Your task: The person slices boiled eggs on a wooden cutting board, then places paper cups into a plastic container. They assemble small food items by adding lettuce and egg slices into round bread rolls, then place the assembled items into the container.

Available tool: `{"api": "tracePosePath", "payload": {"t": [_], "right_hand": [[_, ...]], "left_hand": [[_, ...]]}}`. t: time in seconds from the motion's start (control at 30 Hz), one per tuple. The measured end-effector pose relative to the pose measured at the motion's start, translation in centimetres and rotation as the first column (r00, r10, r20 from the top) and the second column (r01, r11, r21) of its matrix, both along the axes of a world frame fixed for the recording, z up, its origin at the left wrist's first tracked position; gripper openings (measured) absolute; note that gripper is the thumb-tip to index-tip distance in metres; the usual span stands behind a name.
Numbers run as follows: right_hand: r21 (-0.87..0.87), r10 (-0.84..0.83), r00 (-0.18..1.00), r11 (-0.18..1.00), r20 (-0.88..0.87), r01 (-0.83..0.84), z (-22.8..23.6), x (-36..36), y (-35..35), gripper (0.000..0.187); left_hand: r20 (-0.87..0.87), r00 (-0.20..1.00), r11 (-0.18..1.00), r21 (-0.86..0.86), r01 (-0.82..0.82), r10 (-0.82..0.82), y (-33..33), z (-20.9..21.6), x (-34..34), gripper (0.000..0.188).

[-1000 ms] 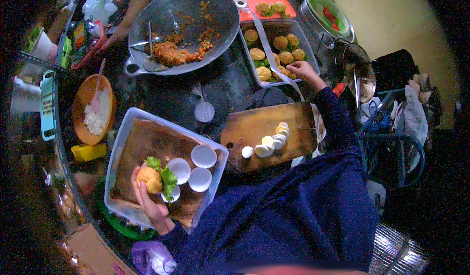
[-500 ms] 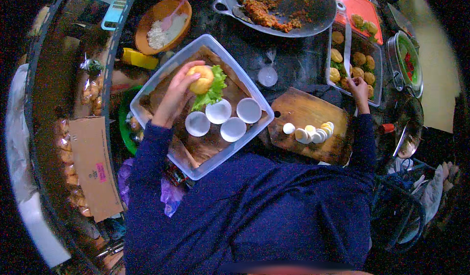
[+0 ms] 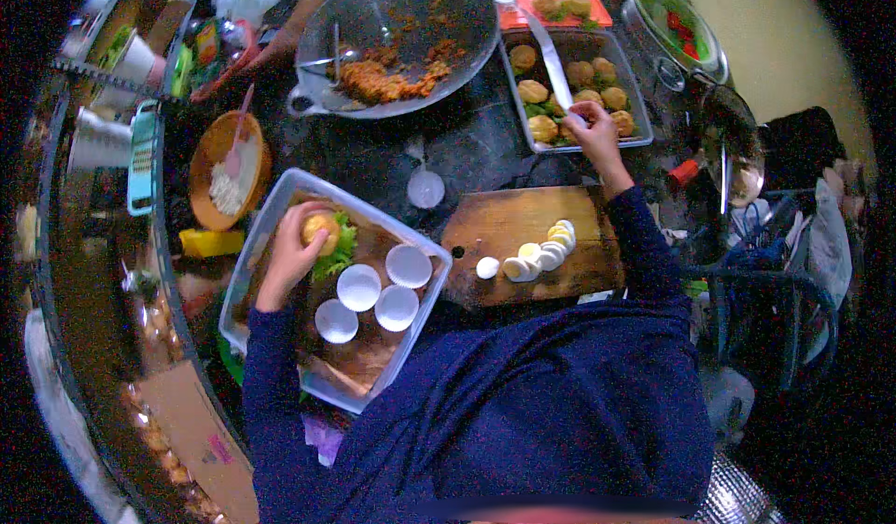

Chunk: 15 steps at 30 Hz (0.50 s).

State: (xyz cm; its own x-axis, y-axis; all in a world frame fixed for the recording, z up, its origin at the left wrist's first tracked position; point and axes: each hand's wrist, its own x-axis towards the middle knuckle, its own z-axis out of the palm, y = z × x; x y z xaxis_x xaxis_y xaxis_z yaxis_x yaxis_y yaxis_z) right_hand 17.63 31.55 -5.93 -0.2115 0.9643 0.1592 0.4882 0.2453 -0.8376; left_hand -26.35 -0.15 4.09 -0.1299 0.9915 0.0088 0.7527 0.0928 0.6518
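Observation:
My left hand (image 3: 297, 249) is wrapped round a golden bun (image 3: 320, 232) with green lettuce (image 3: 338, 250) sticking out of it. Both are over the far left part of a clear plastic box (image 3: 439, 272) lined with brown paper. Several white paper cups (image 3: 408, 267) stand in the box beside the bun. My right hand (image 3: 595, 134) closes its fingers on the near end of a long, flat white tool (image 3: 549, 53); its exact kind is unclear. That tool lies across another clear box (image 3: 637, 139), which holds filled buns (image 3: 581, 74).
Sliced boiled eggs (image 3: 541, 253) rest on a wooden board (image 3: 588, 277). Beyond are a large wok (image 3: 401, 109) of reddish filling and a small knotted bag (image 3: 426, 189). An orange bowl (image 3: 257, 174) with white food stands left; a green-lined container (image 3: 714, 57) is far right.
The view has swung, shifting the table's things left and the near box lower. The bun, still in my left hand, looks a little smaller. My right hand stays at the white tool's end.

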Motion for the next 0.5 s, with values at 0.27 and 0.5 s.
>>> {"api": "tracePosePath", "payload": {"t": [0.27, 0.5], "right_hand": [[0.126, -0.010, 0.988, 0.992, -0.153, 0.030, 4.0, -3.7, -3.5, 0.018], [0.343, -0.035, 0.997, 0.938, -0.064, 0.055, 5.4, -5.1, -5.4, 0.015]], "left_hand": [[-0.246, 0.945, 0.975, -0.003, 0.221, -0.215, 5.3, 9.0, 5.5, 0.033], [0.340, 0.858, 0.923, 0.143, 0.357, -0.385, 25.0, 0.5, 15.6, 0.034]]}}
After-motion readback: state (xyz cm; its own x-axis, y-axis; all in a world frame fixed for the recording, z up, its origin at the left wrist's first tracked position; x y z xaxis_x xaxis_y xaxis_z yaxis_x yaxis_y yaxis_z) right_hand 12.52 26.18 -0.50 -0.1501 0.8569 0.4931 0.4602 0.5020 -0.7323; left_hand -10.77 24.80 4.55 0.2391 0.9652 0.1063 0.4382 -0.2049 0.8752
